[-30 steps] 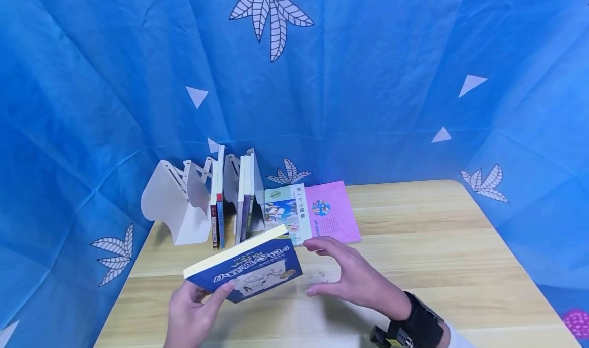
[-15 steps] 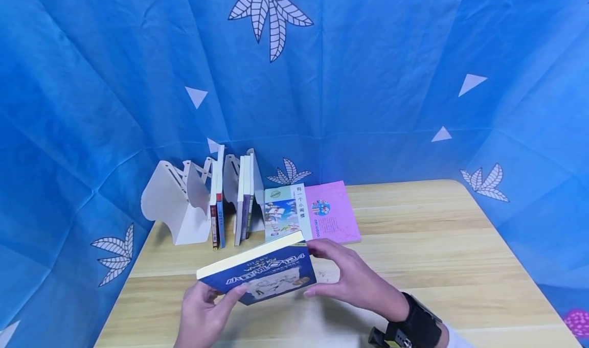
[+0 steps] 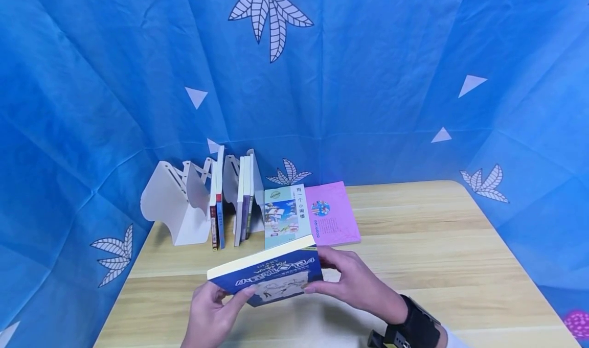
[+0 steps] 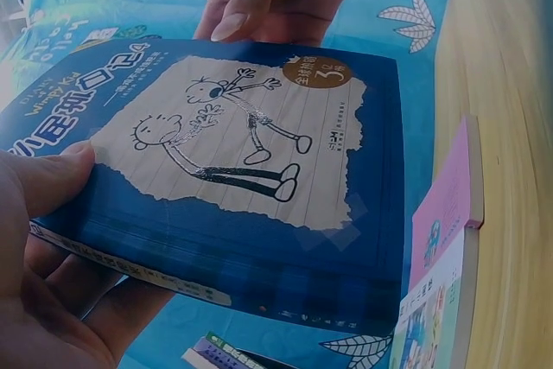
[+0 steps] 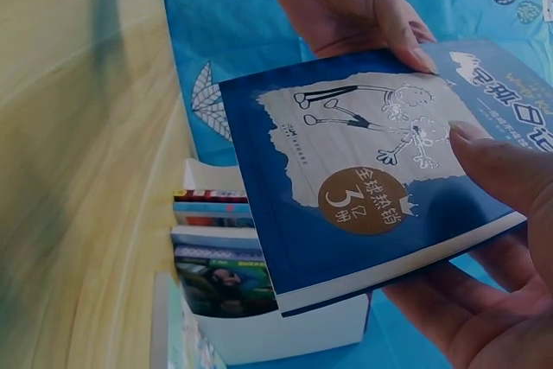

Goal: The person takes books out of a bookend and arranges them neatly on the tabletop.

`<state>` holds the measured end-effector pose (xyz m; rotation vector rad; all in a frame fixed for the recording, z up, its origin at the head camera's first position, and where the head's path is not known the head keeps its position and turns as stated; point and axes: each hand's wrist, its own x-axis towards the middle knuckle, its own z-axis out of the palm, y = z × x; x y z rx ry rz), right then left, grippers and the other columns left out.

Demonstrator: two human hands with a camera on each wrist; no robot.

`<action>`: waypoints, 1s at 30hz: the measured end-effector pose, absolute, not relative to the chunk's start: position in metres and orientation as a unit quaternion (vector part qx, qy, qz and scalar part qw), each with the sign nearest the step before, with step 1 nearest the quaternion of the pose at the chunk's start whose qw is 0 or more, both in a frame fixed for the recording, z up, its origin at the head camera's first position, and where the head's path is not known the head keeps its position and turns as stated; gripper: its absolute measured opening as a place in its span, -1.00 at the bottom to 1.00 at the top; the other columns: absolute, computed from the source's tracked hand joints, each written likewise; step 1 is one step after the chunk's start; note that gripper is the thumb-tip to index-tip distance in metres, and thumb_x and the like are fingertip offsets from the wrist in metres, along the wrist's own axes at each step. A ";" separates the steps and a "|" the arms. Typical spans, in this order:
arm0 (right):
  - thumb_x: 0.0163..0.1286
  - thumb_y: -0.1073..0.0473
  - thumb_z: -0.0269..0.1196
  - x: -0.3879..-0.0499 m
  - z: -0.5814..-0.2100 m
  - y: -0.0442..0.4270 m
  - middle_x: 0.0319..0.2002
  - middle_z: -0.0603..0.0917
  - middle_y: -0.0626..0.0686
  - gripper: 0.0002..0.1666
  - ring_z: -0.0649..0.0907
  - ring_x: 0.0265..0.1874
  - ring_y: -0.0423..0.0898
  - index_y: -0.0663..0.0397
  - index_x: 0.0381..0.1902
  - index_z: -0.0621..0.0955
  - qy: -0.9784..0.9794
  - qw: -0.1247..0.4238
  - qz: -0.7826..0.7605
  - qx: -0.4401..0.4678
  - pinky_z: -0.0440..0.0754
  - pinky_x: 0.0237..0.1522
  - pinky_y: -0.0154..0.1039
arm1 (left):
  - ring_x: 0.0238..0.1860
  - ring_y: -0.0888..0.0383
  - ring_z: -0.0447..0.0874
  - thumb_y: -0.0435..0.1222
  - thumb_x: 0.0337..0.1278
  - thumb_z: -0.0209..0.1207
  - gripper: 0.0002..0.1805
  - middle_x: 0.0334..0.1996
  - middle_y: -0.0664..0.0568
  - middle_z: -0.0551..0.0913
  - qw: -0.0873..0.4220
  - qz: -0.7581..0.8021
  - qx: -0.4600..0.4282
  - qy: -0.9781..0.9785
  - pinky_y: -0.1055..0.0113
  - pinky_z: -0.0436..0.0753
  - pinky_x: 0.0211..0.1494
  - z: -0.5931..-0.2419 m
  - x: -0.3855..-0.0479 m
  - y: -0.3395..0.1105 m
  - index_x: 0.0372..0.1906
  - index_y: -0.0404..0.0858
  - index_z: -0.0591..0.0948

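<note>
A blue book (image 3: 276,278) with a cartoon cover is held tilted above the front of the table, pages' edge up. My left hand (image 3: 212,309) grips its left side, thumb on the cover and fingers beneath. On its right side my right hand (image 3: 356,281) pinches the edge, thumb on the cover. Both thumbs lie on the cover (image 4: 233,153) in the left wrist view. In the right wrist view the fingers of the right hand (image 5: 492,274) pass under the book (image 5: 363,144).
A white bookstand (image 3: 172,205) at the back left holds several upright books (image 3: 218,205). Beside it lie a light green book (image 3: 285,217) and a pink book (image 3: 333,212). Blue patterned cloth (image 3: 368,82) hangs behind the wooden table (image 3: 414,225).
The blue book and my left hand have moved right. My right hand, apart from the book a second ago, has taken hold of its right edge.
</note>
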<state>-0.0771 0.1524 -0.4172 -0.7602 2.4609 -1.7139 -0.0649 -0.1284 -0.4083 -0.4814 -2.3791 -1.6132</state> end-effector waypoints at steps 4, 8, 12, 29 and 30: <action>0.37 0.05 0.43 -0.077 -0.418 0.153 0.18 0.76 0.01 -0.34 0.78 0.06 -0.18 -0.10 0.39 0.53 0.794 0.025 -0.556 -0.245 0.76 0.13 -0.36 | -0.11 0.37 0.82 -0.58 0.09 0.38 -0.65 -0.09 -0.12 0.85 0.106 -0.551 -0.159 -0.812 0.37 0.84 -0.14 -0.408 -0.065 -0.127 -0.01 -0.31 0.66; 0.39 0.02 0.40 -0.077 -0.418 0.153 0.13 0.79 0.02 -0.38 0.80 -0.01 -0.21 -0.09 0.37 0.54 0.795 0.024 -0.553 -0.247 0.79 0.05 -0.35 | -0.09 0.37 0.82 -0.54 0.13 0.39 -0.65 -0.06 -0.08 0.85 0.093 -0.554 -0.145 -0.815 0.39 0.84 -0.12 -0.408 -0.064 -0.126 0.02 -0.26 0.66; 0.42 0.01 0.38 -0.077 -0.419 0.154 0.09 0.81 0.06 -0.44 0.81 -0.06 -0.23 -0.05 0.32 0.57 0.793 0.026 -0.553 -0.254 0.81 -0.01 -0.35 | -0.07 0.39 0.80 -0.48 0.17 0.39 -0.65 -0.04 -0.03 0.85 0.075 -0.557 -0.128 -0.817 0.41 0.83 -0.09 -0.408 -0.063 -0.126 0.05 -0.20 0.67; 0.48 0.23 0.30 -0.074 -0.423 0.154 -0.05 0.83 0.19 -0.68 0.82 -0.17 -0.23 0.18 0.14 0.63 0.780 -0.043 -0.544 -0.306 0.84 -0.20 -0.35 | -0.03 0.26 0.84 -0.31 0.29 0.36 -0.63 0.07 0.00 0.81 -0.014 -0.577 -0.079 -0.813 0.35 0.84 -0.03 -0.405 -0.068 -0.125 0.16 -0.13 0.62; 0.48 0.24 0.30 -0.074 -0.423 0.154 -0.05 0.83 0.19 -0.68 0.82 -0.17 -0.23 0.18 0.14 0.63 0.779 -0.049 -0.544 -0.308 0.84 -0.20 -0.36 | -0.02 0.24 0.84 -0.31 0.29 0.36 -0.62 0.07 0.00 0.81 -0.017 -0.579 -0.078 -0.812 0.33 0.84 -0.03 -0.405 -0.069 -0.124 0.17 -0.11 0.62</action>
